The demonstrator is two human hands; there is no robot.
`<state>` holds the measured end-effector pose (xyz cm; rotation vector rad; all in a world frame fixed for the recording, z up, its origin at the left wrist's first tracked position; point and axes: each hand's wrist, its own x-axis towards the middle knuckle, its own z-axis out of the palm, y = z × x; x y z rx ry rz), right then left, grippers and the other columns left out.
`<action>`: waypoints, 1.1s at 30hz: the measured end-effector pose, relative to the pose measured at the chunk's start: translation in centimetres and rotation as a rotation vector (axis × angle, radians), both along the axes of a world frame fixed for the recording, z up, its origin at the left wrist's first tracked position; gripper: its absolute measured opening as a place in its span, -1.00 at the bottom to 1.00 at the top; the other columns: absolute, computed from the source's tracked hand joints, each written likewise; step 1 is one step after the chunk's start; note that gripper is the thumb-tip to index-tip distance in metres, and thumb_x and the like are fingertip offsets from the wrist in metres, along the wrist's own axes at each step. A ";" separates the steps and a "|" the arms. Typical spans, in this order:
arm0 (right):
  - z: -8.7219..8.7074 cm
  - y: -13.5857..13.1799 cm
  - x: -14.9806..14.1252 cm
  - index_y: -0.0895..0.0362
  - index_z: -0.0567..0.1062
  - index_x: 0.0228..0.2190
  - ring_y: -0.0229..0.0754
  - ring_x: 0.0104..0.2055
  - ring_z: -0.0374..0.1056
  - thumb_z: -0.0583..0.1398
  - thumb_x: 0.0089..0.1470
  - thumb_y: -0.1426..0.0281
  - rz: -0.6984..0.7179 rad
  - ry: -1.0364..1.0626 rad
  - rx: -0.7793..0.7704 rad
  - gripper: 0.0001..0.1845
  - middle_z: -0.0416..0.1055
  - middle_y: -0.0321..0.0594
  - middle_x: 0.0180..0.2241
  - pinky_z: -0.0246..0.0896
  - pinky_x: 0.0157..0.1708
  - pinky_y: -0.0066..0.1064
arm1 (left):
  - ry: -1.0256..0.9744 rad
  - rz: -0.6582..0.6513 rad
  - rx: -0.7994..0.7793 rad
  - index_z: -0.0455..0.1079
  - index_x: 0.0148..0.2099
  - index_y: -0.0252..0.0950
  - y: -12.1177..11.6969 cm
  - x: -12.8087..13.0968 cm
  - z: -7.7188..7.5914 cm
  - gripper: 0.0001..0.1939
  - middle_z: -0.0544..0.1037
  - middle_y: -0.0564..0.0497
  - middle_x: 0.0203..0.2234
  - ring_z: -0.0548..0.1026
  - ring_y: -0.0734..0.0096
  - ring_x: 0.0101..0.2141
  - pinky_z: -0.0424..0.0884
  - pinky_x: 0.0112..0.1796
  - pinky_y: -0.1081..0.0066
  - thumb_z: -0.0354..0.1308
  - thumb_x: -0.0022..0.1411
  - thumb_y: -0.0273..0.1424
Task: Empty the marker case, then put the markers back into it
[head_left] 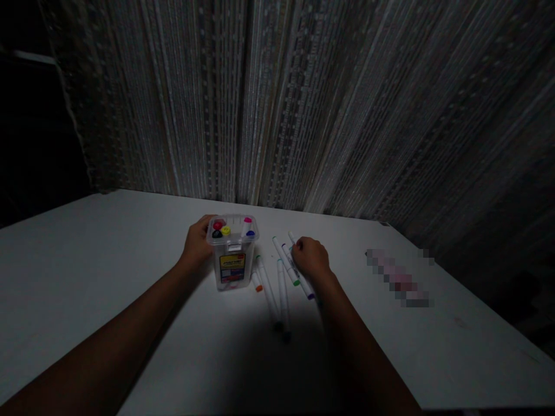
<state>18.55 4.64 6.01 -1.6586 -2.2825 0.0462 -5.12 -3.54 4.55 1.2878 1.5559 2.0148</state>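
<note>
A clear plastic marker box (231, 254) with a yellow label stands upright on the white table (87, 277). Several markers stand inside it, their red, yellow, black, pink and blue caps showing at the top. My left hand (197, 242) is wrapped round the box's left side. Several white-barrelled markers (281, 283) lie loose on the table just right of the box. My right hand (310, 258) rests on those markers with its fingers curled over one of them near its upper end.
A grey, vertically striped curtain (303, 104) hangs right behind the table's far edge. A blurred-out patch (399, 277) lies on the table at the right. The room is dim, and my own shadow falls on the table's near middle.
</note>
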 end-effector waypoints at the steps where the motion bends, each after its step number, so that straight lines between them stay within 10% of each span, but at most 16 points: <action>1: 0.0 0.0 0.0 0.15 0.50 -0.33 -0.10 -0.21 0.37 0.04 0.06 0.32 0.000 0.001 -0.002 -0.72 0.48 -0.10 -0.31 0.11 -0.31 -0.39 | -0.003 -0.006 -0.011 0.42 -0.37 -0.33 0.0 0.0 0.0 -0.64 0.46 0.03 -0.48 0.41 0.40 -0.47 0.32 -0.49 0.51 0.29 -0.35 -0.34; 33: -0.2 0.1 0.0 0.14 0.50 -0.34 -0.11 -0.22 0.37 0.03 0.05 0.31 0.000 0.009 -0.007 -0.72 0.48 -0.10 -0.31 0.12 -0.32 -0.39 | -0.094 -0.061 0.040 0.39 -0.42 -0.32 -0.2 0.6 0.3 -0.72 0.41 0.09 -0.54 0.35 0.50 -0.54 0.27 -0.52 0.55 0.27 -0.29 -0.37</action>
